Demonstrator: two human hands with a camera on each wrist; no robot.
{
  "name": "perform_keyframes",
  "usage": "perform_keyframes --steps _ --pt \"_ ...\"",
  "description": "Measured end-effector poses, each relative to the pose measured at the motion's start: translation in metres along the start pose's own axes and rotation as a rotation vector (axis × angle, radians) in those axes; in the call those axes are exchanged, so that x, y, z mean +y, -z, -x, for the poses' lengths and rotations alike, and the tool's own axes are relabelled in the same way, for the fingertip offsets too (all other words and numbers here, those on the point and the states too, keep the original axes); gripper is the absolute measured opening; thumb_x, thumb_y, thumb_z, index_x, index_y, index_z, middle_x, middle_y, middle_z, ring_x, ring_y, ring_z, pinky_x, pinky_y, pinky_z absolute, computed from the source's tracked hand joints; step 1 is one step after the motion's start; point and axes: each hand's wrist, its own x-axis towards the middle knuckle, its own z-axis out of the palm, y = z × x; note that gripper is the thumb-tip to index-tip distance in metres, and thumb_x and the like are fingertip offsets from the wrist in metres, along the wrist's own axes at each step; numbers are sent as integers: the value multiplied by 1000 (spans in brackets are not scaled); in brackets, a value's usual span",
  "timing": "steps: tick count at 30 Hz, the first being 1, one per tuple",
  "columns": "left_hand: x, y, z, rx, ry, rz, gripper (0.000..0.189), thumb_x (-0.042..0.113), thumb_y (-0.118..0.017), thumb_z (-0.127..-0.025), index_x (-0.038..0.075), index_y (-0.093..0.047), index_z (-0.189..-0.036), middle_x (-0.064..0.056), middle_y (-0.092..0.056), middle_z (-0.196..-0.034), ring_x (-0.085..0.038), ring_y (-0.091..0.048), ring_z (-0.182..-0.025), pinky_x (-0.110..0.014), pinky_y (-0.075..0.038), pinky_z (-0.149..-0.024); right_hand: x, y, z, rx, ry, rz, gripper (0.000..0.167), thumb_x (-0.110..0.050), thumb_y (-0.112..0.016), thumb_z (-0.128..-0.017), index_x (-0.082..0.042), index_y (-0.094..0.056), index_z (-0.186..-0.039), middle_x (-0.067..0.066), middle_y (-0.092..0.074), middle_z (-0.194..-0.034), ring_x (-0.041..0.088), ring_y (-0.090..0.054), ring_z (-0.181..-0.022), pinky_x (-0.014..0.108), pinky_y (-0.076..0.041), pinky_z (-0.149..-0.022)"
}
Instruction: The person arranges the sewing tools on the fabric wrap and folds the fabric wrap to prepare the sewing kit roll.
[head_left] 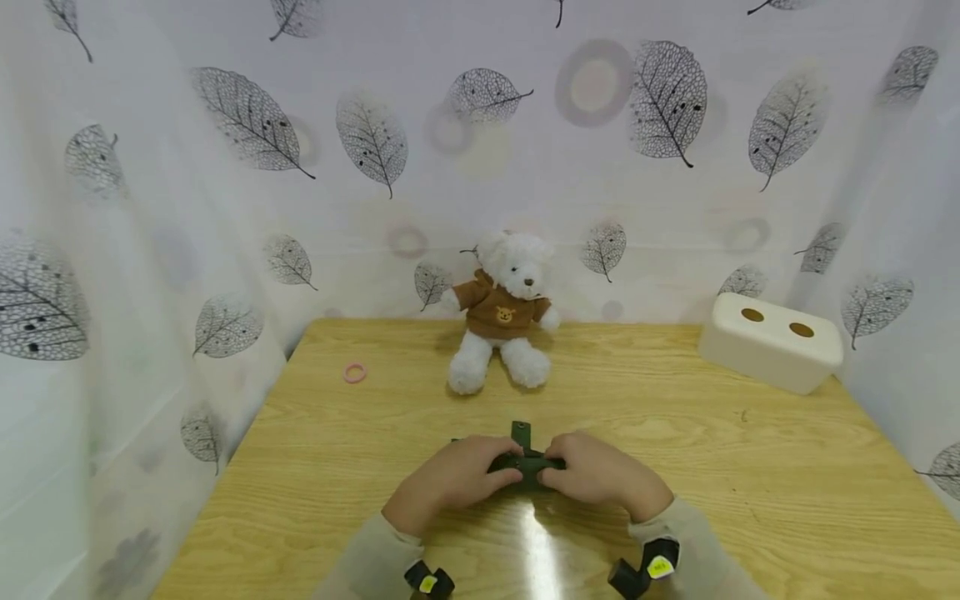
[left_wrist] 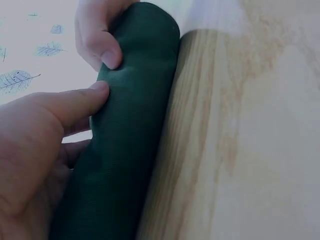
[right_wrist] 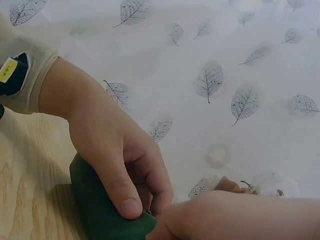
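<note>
A dark green case (head_left: 531, 473), soft-looking and long, lies near the middle of the table's front part. From its far side a short strap (head_left: 521, 435) with a metal snap stands out. My left hand (head_left: 467, 469) grips the case's left part, thumb on the near side and fingers over the far side. At the right part, my right hand (head_left: 600, 472) pinches it the same way. The left wrist view shows the case's smooth, rounded surface (left_wrist: 132, 115) between both thumbs. What the case holds, if anything, is hidden.
A white teddy bear (head_left: 501, 325) in a brown hoodie sits behind the hands. A pink ring (head_left: 355, 372) lies at the back left. At the back right stands a cream box (head_left: 772, 346) with two oval holes. Leaf-printed curtains (head_left: 480, 192) surround the wooden table (head_left: 637, 383).
</note>
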Motion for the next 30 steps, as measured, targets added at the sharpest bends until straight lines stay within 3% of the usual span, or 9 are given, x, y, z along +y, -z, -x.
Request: perform_keyframes --steps 3,7,11,16,22,30 --pt "0 -1 -1 5 -4 -4 35 45 -57 -102 25 -67 -128 12 -67 -120 -4 -62 -108 -31 -52 -93 0 -1 2 -44 -60 -35 22 -28 -60 -98 -16 -71 -83 -4 -62 -83 14 -57 -72 35 -47 -66" --pt "0 -3 -2 2 -9 9 31 41 -56 -103 23 -69 -126 13 -69 -116 -2 -63 -103 -29 -53 -90 1 1 3 -79 -110 -58 29 -35 -60 -99 -9 -74 -103 4 -68 -106 24 -64 -93 46 -53 -80" --pt "-1 -3 -5 2 -15 -1 31 40 -53 -104 22 -70 -124 12 -69 -115 -2 -64 -102 -28 -53 -90 7 5 -1 -33 -145 -74 41 -42 -56 -102 -8 -68 -123 7 -67 -118 26 -64 -103 48 -53 -86" --pt "-2 -4 -4 0 -21 -28 32 40 -52 -105 23 -69 -125 11 -69 -116 -4 -65 -105 -29 -53 -91 7 9 -13 23 -193 1 49 -35 -54 -104 0 -58 -138 16 -63 -124 31 -62 -108 52 -51 -90" --pt "-1 -4 -4 20 -43 -38 31 39 -52 -105 22 -69 -124 10 -70 -117 -5 -65 -105 -29 -53 -91 -5 12 -28 -41 -197 78 48 -32 -57 -102 1 -59 -137 23 -56 -135 39 -53 -125 55 -45 -101" --pt "2 -3 -2 1 -32 -48 33 38 -54 -104 20 -70 -128 9 -69 -119 -5 -65 -106 -28 -53 -92 -12 9 -36 -59 -199 40 44 -25 -61 -101 3 -58 -134 19 -63 -127 37 -59 -119 54 -48 -98"
